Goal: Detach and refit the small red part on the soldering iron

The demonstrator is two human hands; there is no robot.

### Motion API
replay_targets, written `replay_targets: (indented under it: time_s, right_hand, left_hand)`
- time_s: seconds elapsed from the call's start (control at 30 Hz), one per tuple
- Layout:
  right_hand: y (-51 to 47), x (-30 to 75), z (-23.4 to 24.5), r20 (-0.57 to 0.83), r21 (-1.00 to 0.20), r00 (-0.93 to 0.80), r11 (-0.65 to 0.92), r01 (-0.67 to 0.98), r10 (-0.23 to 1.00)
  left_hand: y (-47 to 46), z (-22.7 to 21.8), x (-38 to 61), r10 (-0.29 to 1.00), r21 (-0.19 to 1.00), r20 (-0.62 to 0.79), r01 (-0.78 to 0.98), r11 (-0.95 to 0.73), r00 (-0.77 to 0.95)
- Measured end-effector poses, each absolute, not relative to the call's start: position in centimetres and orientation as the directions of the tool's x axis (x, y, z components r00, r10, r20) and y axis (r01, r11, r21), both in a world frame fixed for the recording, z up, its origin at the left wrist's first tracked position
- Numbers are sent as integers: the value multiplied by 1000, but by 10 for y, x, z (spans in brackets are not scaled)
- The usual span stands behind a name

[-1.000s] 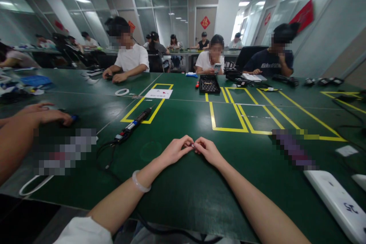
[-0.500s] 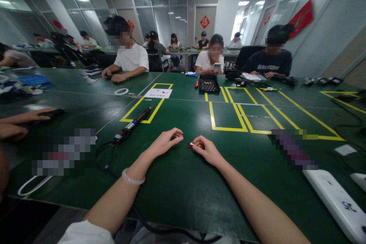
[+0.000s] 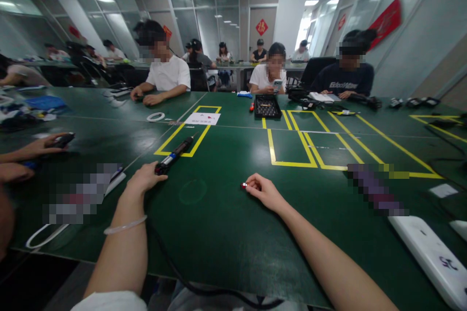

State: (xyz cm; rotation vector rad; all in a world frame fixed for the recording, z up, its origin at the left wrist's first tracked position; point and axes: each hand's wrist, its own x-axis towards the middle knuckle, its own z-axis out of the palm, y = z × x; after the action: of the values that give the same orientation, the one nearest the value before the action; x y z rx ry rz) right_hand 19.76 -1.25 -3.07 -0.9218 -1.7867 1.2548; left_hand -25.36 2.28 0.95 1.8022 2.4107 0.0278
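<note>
Green table [image 3: 226, 233]: L hand [image 3: 146, 179] gripping screwdriver [image 3: 174, 154]; R hand [image 3: 264, 190] pinching small red part [image 3: 243, 185].

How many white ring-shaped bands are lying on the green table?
2. One white ring lies far left of centre, near the yellow-taped box; another white loop sits at the near left edge. More may be hidden behind the blurred patch.

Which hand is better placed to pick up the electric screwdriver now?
Left. The left hand already rests on the near end of the electric screwdriver, while the right hand is off to the side, pinching a small red part.
</note>
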Motion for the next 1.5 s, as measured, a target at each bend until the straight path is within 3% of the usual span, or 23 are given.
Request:
replay_targets:
  time_s: [0.37,0.73,0.97,1.2,1.37,1.5]
  right_hand:
    - [-13,194,-31,159,-960,-465,246,134,871]
    - [-14,193,-26,215,-915,-426,334,226,879]
    - [-15,194,-26,269,-919,-375,353,175,887]
    - [-17,198,-22,398,-770,-385,531,353,833]
    - [-24,196,-18,403,-586,-471,617,526,785]
    - [-27,196,-13,404,-482,-529,665,570,746]
  left_hand:
    - [18,26,-204,965,23,-102,969,244,-241]
    - [17,25,-110,996,86,-32,993,-85,88]
    - [5,23,-36,949,158,32,936,-315,314]
    - [-8,26,4,897,253,21,866,-431,441]
    - [-15,29,10,860,295,4,821,-488,510]
    - [-19,31,12,855,281,-28,825,-491,518]
